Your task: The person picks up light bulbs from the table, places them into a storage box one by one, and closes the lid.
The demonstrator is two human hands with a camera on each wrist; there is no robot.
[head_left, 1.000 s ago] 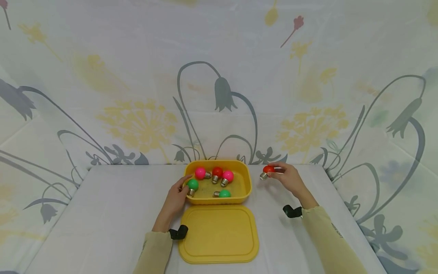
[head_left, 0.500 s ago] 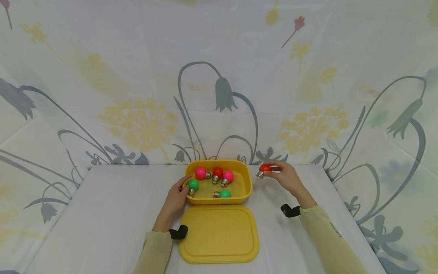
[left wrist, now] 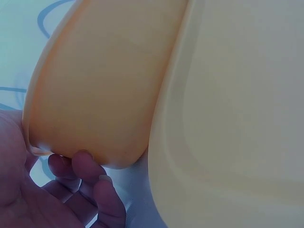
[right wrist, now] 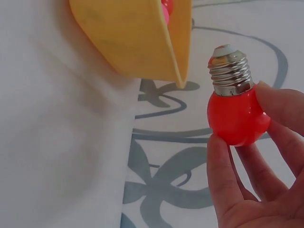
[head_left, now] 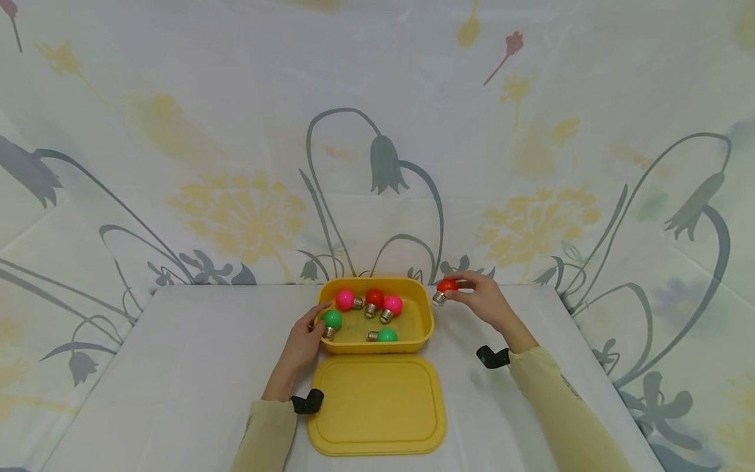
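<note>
In the head view my right hand (head_left: pixel 486 303) pinches a red light bulb (head_left: pixel 446 286) by its round glass, just beyond the right end of a yellow plastic box (head_left: pixel 426 321). The right wrist view shows the bulb's silver screw base (right wrist: pixel 230 73) pointing up and away from the fingertips. My left hand (head_left: pixel 303 341) grips the box at its left end, thumb over the rim and fingers against the outer wall. Inside the box lie two pink bulbs (head_left: pixel 345 299), a red bulb (head_left: pixel 374 297) and two green bulbs (head_left: pixel 387 335).
A flat yellow lid (head_left: pixel 377 405) lies on the white tablecloth (head_left: pixel 194 373), right in front of the box. Behind the table hangs a flower-patterned cloth (head_left: pixel 265 131). Black wrist cameras (head_left: pixel 492 357) sit at both cuffs.
My right hand has carried the red bulb leftward and slightly upward, closer to the box's right end. My left hand and the box have stayed in place.
</note>
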